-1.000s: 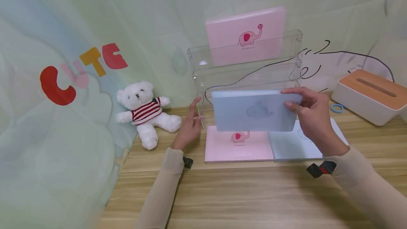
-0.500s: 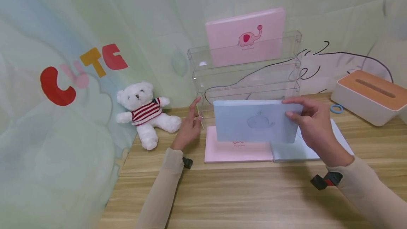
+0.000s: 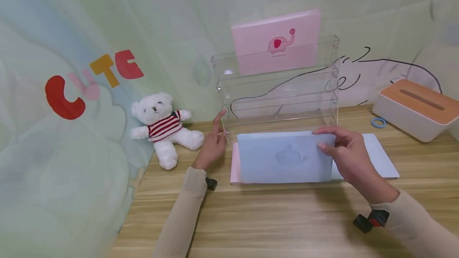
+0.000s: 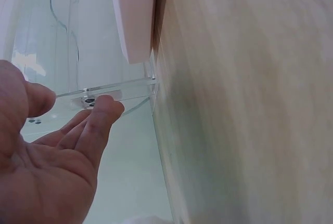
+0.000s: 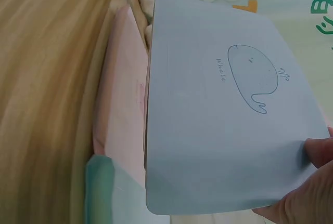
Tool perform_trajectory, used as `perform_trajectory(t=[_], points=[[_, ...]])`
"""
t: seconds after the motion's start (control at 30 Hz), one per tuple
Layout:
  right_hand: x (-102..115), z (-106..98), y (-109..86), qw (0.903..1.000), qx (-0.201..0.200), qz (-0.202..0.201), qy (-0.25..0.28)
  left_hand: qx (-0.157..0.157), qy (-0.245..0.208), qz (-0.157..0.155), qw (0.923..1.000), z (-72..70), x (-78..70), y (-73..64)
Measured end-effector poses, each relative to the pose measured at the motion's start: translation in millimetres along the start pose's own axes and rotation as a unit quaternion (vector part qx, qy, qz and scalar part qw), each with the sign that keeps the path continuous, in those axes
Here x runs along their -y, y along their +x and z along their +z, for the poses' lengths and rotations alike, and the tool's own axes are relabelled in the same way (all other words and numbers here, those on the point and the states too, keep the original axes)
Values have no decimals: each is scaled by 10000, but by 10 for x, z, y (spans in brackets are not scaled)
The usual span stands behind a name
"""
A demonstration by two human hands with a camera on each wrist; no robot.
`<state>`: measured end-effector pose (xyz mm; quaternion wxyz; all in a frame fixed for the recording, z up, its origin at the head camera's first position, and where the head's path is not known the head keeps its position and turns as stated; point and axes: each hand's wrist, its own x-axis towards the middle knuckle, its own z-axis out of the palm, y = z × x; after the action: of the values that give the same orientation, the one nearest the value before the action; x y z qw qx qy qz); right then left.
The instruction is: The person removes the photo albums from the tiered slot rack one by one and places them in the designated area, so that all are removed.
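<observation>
My right hand pinches the upper right corner of a light blue notebook, thumb on its cover. A whale drawing with the word "Whale" shows on that cover. The notebook is tilted upright over a pink notebook and another blue notebook that lie on the table; it hides most of the pink one. My left hand touches the left side panel of a clear tiered rack, fingers extended, thumb apart from them. On the rack's top tier stands a pink elephant notebook.
Left of the rack, a white teddy bear in a striped shirt sits against the curtain. A tissue box with an orange lid stands at the right, beside a small blue ring. The wooden table extends toward me.
My right hand has lowered the blue notebook from in front of the rack to just over the lying notebooks, uncovering the rack's lower tiers. The left hand stays where it was.
</observation>
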<state>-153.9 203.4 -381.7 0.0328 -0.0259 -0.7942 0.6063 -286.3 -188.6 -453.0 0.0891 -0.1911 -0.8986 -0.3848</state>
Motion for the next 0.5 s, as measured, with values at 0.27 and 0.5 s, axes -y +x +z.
perform_trajectory(t=[0.27, 0.5], points=[[-170, 41, -102, 9981, 220, 457, 351, 4, 8, -13, 10000, 3, -3, 1], [-284, 79, -214, 9924, 405, 770, 864, 82, 39, -90, 9999, -5, -7, 10]])
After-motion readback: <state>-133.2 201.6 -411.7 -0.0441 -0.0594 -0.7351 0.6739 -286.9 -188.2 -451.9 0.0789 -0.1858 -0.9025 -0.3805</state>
